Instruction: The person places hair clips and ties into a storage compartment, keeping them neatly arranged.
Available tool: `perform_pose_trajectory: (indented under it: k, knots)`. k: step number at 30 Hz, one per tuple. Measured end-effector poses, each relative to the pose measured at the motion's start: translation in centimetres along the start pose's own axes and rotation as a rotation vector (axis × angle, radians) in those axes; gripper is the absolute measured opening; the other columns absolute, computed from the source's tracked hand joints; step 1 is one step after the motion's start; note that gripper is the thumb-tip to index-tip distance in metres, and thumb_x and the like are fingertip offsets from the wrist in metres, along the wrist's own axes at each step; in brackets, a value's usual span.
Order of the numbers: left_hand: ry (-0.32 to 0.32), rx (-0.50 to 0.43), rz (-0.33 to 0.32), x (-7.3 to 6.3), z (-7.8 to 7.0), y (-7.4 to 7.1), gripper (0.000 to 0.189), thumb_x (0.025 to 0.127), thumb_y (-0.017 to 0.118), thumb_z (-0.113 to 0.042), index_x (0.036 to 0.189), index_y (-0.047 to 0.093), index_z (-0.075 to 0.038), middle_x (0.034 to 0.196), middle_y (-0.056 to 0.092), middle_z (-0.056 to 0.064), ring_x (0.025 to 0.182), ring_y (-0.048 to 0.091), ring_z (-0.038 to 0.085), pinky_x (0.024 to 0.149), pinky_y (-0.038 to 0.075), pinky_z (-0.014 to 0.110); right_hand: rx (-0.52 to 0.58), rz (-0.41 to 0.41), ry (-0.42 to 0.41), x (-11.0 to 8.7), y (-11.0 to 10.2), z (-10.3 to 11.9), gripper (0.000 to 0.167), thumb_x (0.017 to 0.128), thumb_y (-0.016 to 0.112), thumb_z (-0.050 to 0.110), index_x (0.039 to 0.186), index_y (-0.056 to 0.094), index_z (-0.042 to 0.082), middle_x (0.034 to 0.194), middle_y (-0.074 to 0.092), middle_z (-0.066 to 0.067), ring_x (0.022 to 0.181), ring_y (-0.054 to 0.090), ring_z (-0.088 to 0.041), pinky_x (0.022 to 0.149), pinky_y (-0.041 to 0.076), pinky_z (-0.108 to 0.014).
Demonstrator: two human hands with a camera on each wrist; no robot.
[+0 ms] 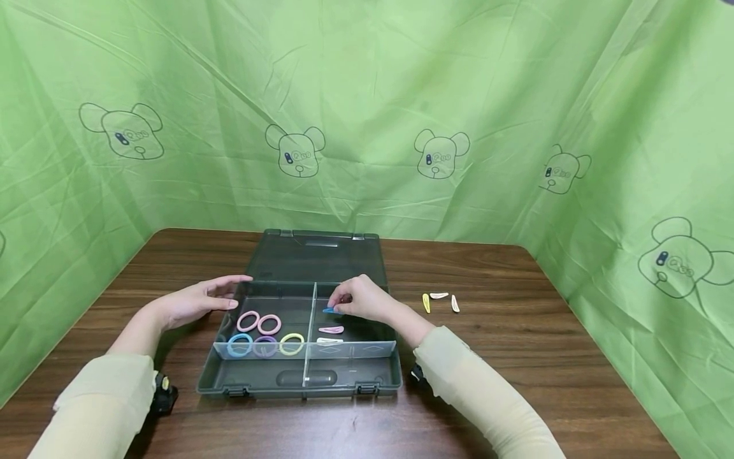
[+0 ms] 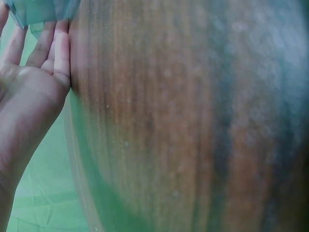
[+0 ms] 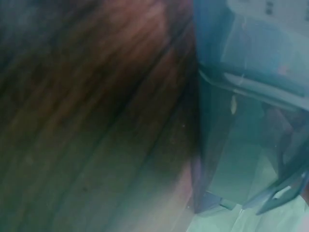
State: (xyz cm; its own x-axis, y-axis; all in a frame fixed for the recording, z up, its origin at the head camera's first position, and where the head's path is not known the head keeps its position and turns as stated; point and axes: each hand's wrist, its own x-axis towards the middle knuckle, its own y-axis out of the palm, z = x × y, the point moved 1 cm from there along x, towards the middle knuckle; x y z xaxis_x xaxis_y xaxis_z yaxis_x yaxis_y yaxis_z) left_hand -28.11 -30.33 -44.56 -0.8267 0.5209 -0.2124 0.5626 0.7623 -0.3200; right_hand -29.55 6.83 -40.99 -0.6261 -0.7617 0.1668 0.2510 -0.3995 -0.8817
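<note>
A dark see-through divided box [image 1: 255,384] lies with its lid [image 1: 321,258] folded back. Over its back right compartment my right hand [image 1: 367,301] pinches a blue hair clip [image 1: 331,310]. In that compartment lie a pink hair clip [image 1: 331,329] and a white hair clip [image 1: 329,341]. At the box's back left corner rests my left hand [image 1: 197,303], its fingers extended along the outside; the left wrist view also shows this hand [image 2: 34,82] at the box. Two pink hair ties [image 1: 269,324], plus blue, purple and yellow ones [image 1: 292,344], sit in the back left compartment.
Right of the box, a yellow clip [image 1: 426,303] and two pale clips [image 1: 455,303] lie on the wooden table [image 1: 516,357]. A green curtain [image 1: 367,76] hangs around the table. The right wrist view is blurred and shows the box's side [image 3: 241,140].
</note>
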Motion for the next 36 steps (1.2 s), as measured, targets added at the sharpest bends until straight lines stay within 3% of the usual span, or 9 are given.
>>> perform_pose_trajectory:
  k: [9, 26, 36]
  knots:
    - [0.003, -0.019, 0.004, 0.0, -0.1, 0.1, 0.056, 0.096, 0.053, -0.012, 0.147, 0.031, -0.018, 0.145, 0.035, 0.017, 0.131, 0.032, 0.03, 0.096, 0.035, 0.023, 0.011, 0.095, 0.018, 0.4, 0.8, -0.5, 0.008, 0.083, 0.07, 0.008, 0.086, 0.073, 0.014, 0.077, 0.068, 0.008, 0.071, 0.057, 0.001, 0.069, 0.046, -0.015]
    - [-0.007, -0.014, -0.001, -0.1, -0.1, 0.1, 0.057, 0.095, 0.054, -0.016, 0.147, 0.03, -0.018, 0.149, 0.029, 0.018, 0.137, 0.018, 0.037, 0.106, 0.022, 0.051, -0.017, 0.14, -0.009, 0.9, 1.5, -0.8, 0.009, 0.083, 0.069, 0.007, 0.088, 0.073, 0.014, 0.077, 0.066, 0.007, 0.071, 0.054, -0.001, 0.066, 0.044, -0.015]
    - [-0.002, -0.006, 0.002, -0.1, -0.2, 0.1, 0.057, 0.095, 0.054, -0.015, 0.147, 0.031, -0.018, 0.147, 0.032, 0.016, 0.135, 0.023, 0.035, 0.101, 0.029, 0.036, -0.042, 0.155, -0.018, 1.0, 1.4, -0.5, 0.01, 0.082, 0.069, 0.007, 0.088, 0.073, 0.014, 0.077, 0.065, 0.007, 0.07, 0.053, -0.001, 0.066, 0.043, -0.015]
